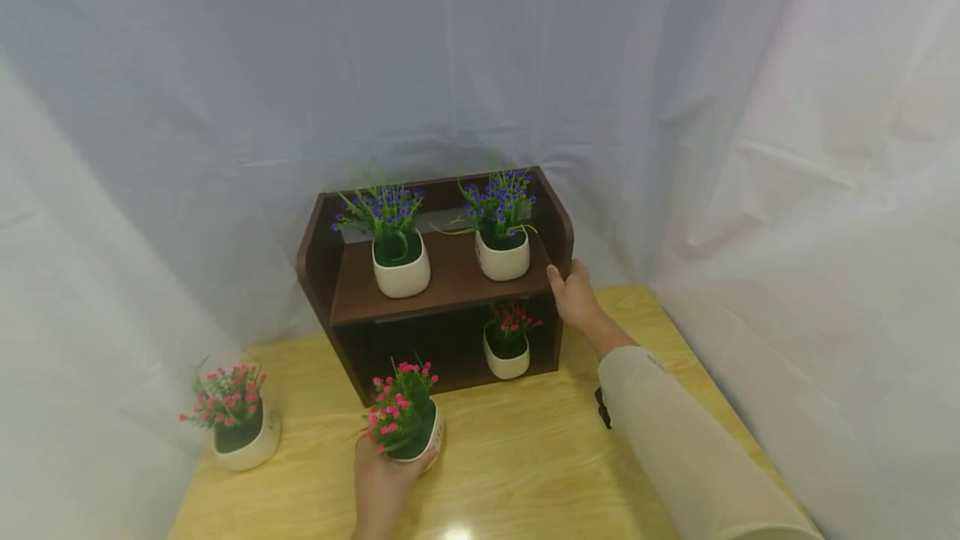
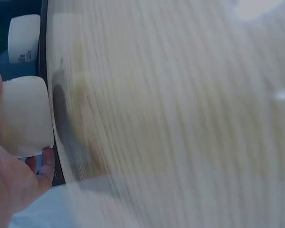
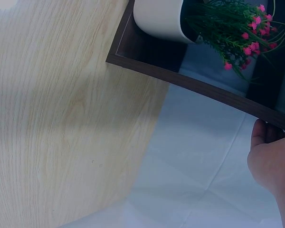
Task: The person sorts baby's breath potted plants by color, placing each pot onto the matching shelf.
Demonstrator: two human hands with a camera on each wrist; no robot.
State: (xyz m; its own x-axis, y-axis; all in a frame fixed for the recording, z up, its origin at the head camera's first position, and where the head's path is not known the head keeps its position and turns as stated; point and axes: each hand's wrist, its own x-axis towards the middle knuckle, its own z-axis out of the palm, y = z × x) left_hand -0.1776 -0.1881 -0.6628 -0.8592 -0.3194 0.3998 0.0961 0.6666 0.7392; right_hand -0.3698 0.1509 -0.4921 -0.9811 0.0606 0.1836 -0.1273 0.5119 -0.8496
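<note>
My left hand grips a white pot of pink artificial flowers in front of the shelf's lower left opening. The left wrist view has the same white pot between thumb and fingers, above the wood tabletop. At the right side panel of the dark brown two-tier shelf, my right hand holds the edge, thumb on the inner side. In the right wrist view the fingers sit against that dark panel. A white pot with red flowers stands on the shelf's lower right.
Two white pots with blue-purple flowers stand on the upper tier, one left and one right. Another pink-flowered pot is at the table's left edge. White sheeting hangs around the light wood table.
</note>
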